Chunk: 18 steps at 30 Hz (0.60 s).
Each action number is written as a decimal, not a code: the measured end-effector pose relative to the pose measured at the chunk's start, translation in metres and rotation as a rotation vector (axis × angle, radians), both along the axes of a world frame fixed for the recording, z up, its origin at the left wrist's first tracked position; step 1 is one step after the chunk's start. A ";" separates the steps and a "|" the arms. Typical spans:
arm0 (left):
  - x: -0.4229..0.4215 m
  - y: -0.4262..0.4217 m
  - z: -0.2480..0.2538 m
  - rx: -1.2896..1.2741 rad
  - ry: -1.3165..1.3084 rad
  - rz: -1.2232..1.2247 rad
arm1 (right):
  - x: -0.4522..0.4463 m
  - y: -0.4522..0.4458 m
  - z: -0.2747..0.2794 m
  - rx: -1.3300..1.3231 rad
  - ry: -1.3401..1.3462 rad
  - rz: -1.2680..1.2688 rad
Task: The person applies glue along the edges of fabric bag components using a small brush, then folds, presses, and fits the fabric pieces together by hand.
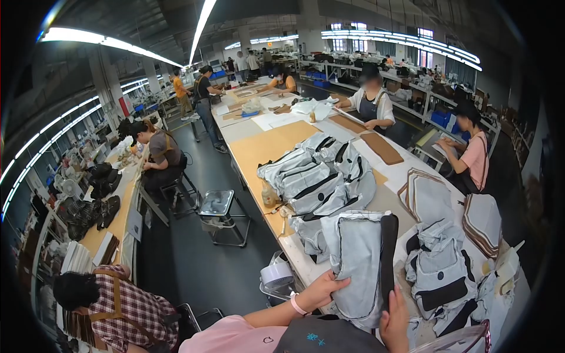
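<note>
A light grey bag piece (358,259) with a black strip (388,250) down its right side is held up in front of me. My left hand (325,290) grips its lower left edge, with the thumb on the grey face. At the lower right, my right hand (395,320) closes on the edge by the black strip; part of its grip is hidden. Behind the piece lies a pile of grey bags (318,173) with black zips. Another grey bag (440,273) with a round dark patch rests to the right of my right hand.
Stacks of grey panels with brown edges (429,197) lie at the right of the long table (250,147). A small bottle (269,194) stands beside the bag pile. On the left are a metal stool (218,203) and a white tape roll (276,273). Several co-workers sit or stand around.
</note>
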<state>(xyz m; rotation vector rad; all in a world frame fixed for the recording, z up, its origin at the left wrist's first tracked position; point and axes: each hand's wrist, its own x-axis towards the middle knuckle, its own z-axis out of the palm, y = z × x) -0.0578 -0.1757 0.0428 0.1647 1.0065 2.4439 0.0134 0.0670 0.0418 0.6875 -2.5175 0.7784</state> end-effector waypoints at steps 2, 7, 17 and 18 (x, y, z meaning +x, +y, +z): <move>0.002 0.000 -0.002 -0.043 0.007 -0.022 | 0.000 -0.005 0.009 -0.062 0.053 -0.105; 0.011 -0.003 -0.008 -0.191 0.066 -0.088 | -0.008 0.013 0.009 -0.731 -0.143 -0.450; 0.009 0.009 -0.055 -0.491 -0.092 0.008 | -0.018 0.001 0.014 -0.783 0.114 -0.476; 0.009 0.016 -0.064 -0.739 0.297 0.222 | -0.015 -0.011 0.027 -0.762 0.042 -0.436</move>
